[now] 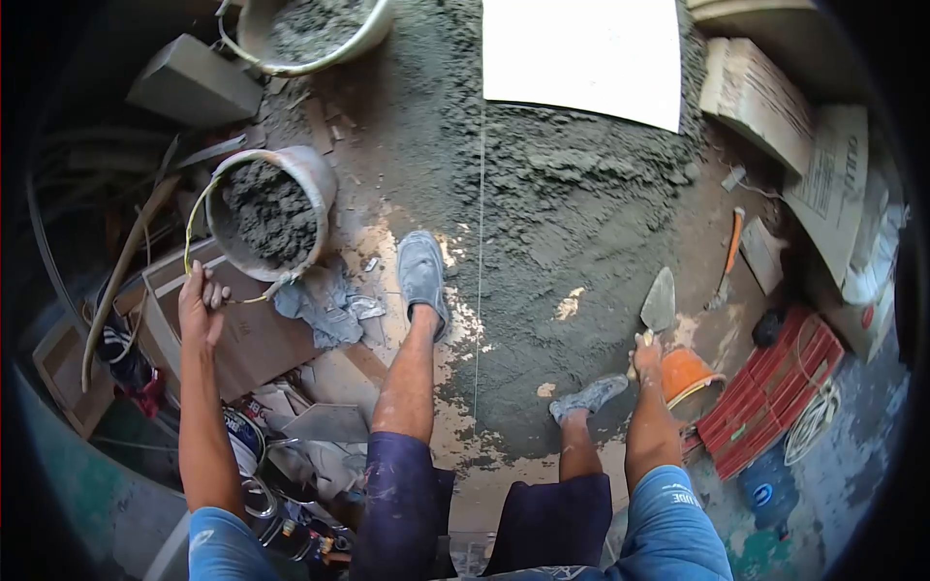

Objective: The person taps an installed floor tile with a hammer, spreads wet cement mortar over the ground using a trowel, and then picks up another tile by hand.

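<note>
On the left, my left hand (201,298) is closed around the yellow handle (190,228) of a bucket (323,184) holding grey mortar (269,215). That bucket leans slightly on the floor beside a crumpled grey cloth (334,308). My right hand (645,356) grips a trowel (659,302), its blade pointing away from me over the edge of the spread mortar (572,252). A thin taut string (480,194) runs lengthwise along the mortar's left part. At the top, a white tile (581,58) lies on the mortar bed.
Another mortar bucket (378,29) stands at the upper left. An orange bucket (690,373), a hammer (733,242) and a red slatted bundle (770,392) lie to the right. Boxes (756,97) line the right edge. Scrap boards (329,423) and debris cover the lower left.
</note>
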`<state>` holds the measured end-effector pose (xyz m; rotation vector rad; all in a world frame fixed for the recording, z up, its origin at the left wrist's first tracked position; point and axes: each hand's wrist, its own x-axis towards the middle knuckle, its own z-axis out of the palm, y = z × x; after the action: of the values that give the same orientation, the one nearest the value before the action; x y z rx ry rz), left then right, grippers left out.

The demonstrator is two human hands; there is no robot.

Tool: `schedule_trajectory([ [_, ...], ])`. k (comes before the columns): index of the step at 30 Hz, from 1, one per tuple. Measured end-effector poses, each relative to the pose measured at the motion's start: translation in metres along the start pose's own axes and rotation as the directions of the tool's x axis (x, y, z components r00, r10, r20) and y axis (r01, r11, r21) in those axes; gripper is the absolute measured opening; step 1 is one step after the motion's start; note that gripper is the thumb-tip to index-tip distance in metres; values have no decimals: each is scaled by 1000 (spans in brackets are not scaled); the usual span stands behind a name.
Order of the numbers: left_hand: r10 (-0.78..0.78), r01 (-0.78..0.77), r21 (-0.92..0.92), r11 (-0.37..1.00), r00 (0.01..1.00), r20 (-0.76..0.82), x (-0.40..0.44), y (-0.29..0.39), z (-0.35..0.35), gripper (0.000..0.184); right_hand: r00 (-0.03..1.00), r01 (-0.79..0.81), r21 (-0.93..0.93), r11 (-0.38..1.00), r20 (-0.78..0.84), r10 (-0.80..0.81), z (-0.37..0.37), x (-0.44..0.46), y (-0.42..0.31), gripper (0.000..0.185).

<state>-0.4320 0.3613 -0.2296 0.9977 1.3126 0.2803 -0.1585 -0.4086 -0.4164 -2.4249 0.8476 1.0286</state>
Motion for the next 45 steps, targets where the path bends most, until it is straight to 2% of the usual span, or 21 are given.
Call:
schedule_trajectory([
  [2, 11, -6, 106, 994, 999, -48, -19, 3, 40, 24, 1000, 3, 59, 998, -30, -2, 18, 30, 56, 44],
  [3, 37, -11, 200, 980, 991, -127, -25, 1, 55, 20, 932, 181, -277, 944, -259, -255, 31, 41, 83, 45],
  [4, 42, 15, 253, 967, 975, -220, -37, 2, 86, 19, 752, 236, -605, 761, -382, -537, 34, 54, 94, 46],
  [6, 60, 10, 327, 945, 978, -201, -44, -18, 105, 22, 917, 343, -196, 918, -143, -373, -4, -21, 26, 48],
  [10, 12, 17, 357, 934, 997, -78, -154, 12, 204, 25, 881, 358, 251, 899, 229, -415, -53, -110, 37, 67],
  [12, -153, 118, 382, 917, 986, 62, -248, 65, 238, 26, 860, -211, 653, 727, 477, -179, -36, -138, 62, 71],
  [14, -199, 121, 421, 899, 969, 147, -321, 106, 244, 26, 635, -613, 609, 504, 759, -144, -16, -166, 49, 84],
  [16, -255, 139, 411, 901, 936, 242, -360, 143, 248, 28, 461, -724, 506, 469, 861, -217, -13, -213, -3, 89],
  [18, -326, 181, 399, 899, 886, 331, -372, 155, 255, 30, 303, -780, 544, 311, 762, -572, 10, -229, -26, 99],
  [22, -376, 249, 283, 926, 655, 655, -352, 110, 294, 34, 601, -600, 788, 135, 556, -574, -65, -237, -24, 99],
  [26, -239, 187, 159, 969, 568, 788, -315, 13, 328, 49, 895, -17, 981, 194, 102, -435, -163, -237, -26, 101],
  [28, -222, 94, 204, 974, 542, 811, -290, -43, 349, 51, 878, 332, 900, 281, -186, -440, -180, -227, -46, 103],
  [30, -114, 16, 139, 990, 671, 732, -239, -127, 370, 50, 780, 581, 740, 339, -388, -491, -153, -200, -84, 105],
  [31, -140, 110, 89, 990, 853, 503, -209, -175, 390, 41, 769, 620, 681, 390, -427, -476, -119, -179, -108, 106],
  [32, -171, 146, 93, 985, 901, 398, -159, -223, 402, 32, 809, 587, 642, 493, -456, -371, -78, -157, -131, 119],
  [33, -217, 221, 32, 975, 899, 380, -109, -273, 410, 30, 752, 597, 237, 766, -498, -432, -32, -116, -144, 120],
  [34, -176, 158, 86, 984, 940, 293, -72, -320, 419, 35, 688, 448, -217, 867, -535, -490, 15, -74, -157, 121],
  [36, -214, 206, 85, 975, 972, 95, -29, -357, 436, 36, 767, 388, -185, 903, -478, -428, 36, -62, -195, 117],
  [40, -220, 204, 117, 972, 965, 146, -33, -357, 428, 39, 775, 512, -28, 858, -416, -476, 11, -51, -189, 110],
  [43, -73, 43, 305, 951, 994, 87, -51, -356, 430, 40, 868, 488, 297, 821, -265, -420, -22, -34, -194, 101],
  [45, -32, -5, 430, 903, 996, 79, -95, -319, 426, 39, 875, 451, 179, 875, -280, -394, -58, -76, -208, 100],
])
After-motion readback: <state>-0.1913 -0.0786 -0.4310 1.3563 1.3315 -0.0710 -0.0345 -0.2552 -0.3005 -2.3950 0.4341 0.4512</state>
